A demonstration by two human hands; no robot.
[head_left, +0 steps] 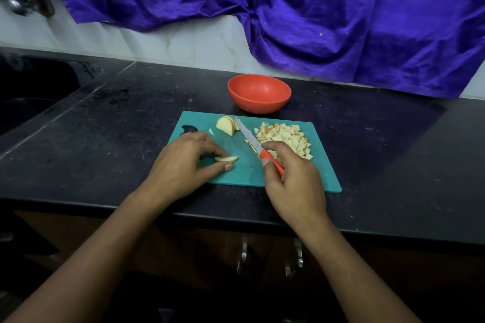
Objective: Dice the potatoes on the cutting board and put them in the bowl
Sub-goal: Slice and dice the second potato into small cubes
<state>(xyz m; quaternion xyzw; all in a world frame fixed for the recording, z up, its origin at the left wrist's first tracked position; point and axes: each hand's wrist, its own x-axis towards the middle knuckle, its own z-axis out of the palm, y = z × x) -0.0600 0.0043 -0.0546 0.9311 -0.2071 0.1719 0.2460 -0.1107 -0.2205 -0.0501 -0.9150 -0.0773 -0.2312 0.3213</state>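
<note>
My left hand (183,162) pinches a potato slice (226,159) on the cutting board (244,174) near the frame's centre, my right hand (294,183) grips the knife (248,137), so I should tuck those fingers (219,151) back and cut evenly.

glossy black counter (105,139), seemingly plastic board (322,176), shiny cloth (315,21)

- Black speckled counter (105,139), 9 to 3 o'clock.
- Sink (31,92) at 9.
- White wall (183,44) at 12; purple cloth (315,8) draped over it, 11 to 3.
- Brown cabinet (210,249) at 6, two metal handles (242,257).
</note>
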